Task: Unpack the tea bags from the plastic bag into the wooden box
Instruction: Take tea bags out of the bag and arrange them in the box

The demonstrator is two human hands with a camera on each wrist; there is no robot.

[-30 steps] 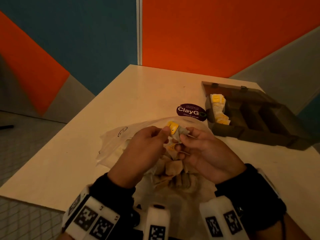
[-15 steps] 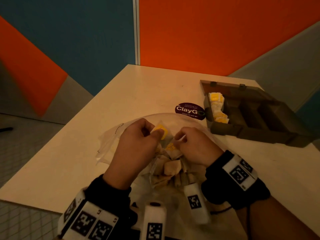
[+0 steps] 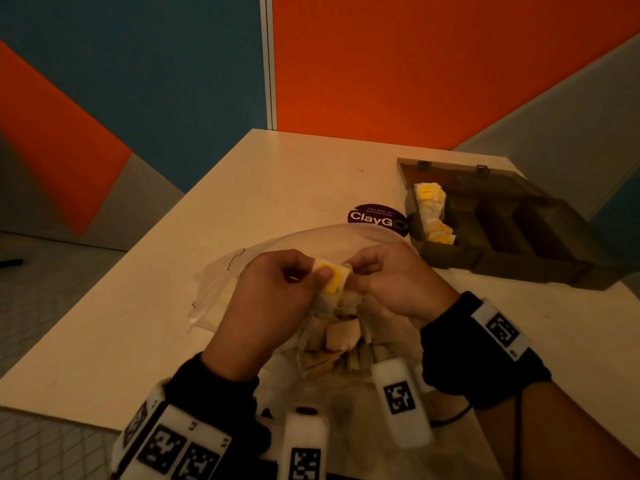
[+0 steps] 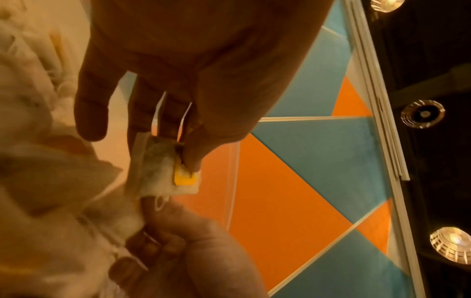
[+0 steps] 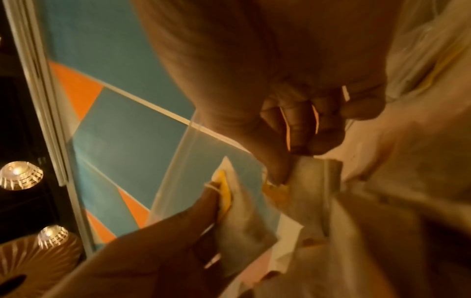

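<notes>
A clear plastic bag lies on the table in front of me, with several tea bags heaped at its mouth. Over that heap my left hand pinches a tea bag with a yellow tag between thumb and fingers; the left wrist view shows the same tea bag. Right beside it, my right hand pinches a second tea bag with thumb and curled fingers. The open wooden box stands at the right, with several tea bags in its leftmost compartment.
A purple ClayGo sticker sits on the pale table between bag and box. The box's other compartments look dark and I see nothing in them. The table's near left edge drops to a tiled floor. Orange and blue wall panels stand behind.
My right hand has turned palm down and gone into the heap, where it now pinches a second tea bag. The left hand kept its yellow-tagged tea bag and stayed over the bag's mouth.
</notes>
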